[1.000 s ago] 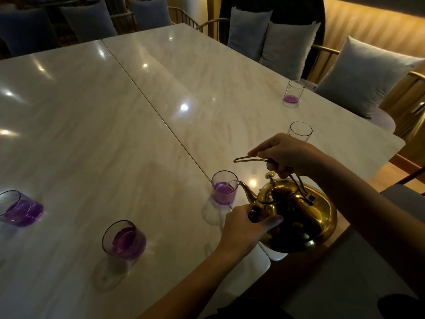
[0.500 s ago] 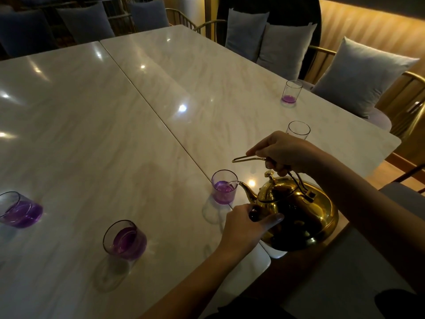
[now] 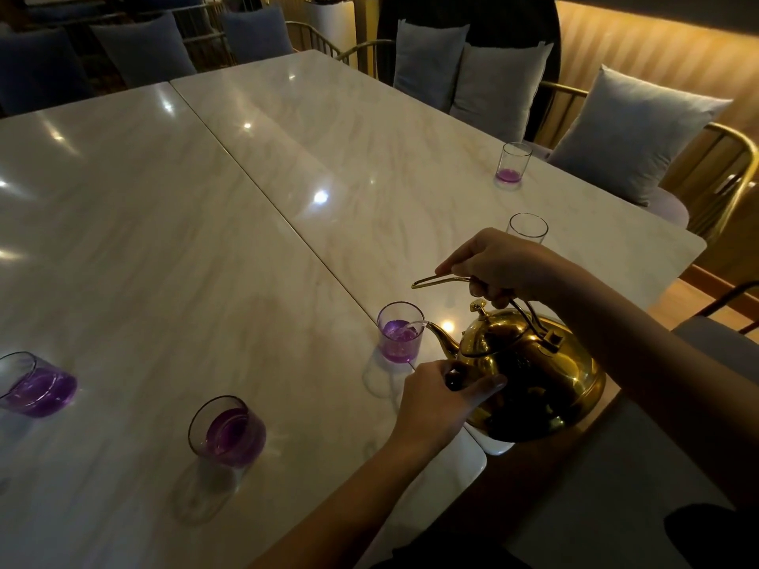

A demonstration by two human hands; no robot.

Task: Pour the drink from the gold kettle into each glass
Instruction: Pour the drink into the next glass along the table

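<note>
The gold kettle is tilted over the table's near edge, its spout at the rim of a glass holding purple drink, and a thin stream runs into it. My right hand grips the kettle's top handle. My left hand presses on the kettle's front side below the spout. Two glasses with purple drink stand at the near left. Behind my right hand, an empty glass stands partly hidden. Farther back a glass holds a little purple.
Two pale marble tables are pushed together, with a seam running diagonally. Chairs with grey cushions line the far and right sides. A wood-panelled wall is at the back right. A dark chair seat is at my right.
The purple drink in the glass at the spout has risen. Kettle and both hands hold about the same pose; the view shifted slightly.
</note>
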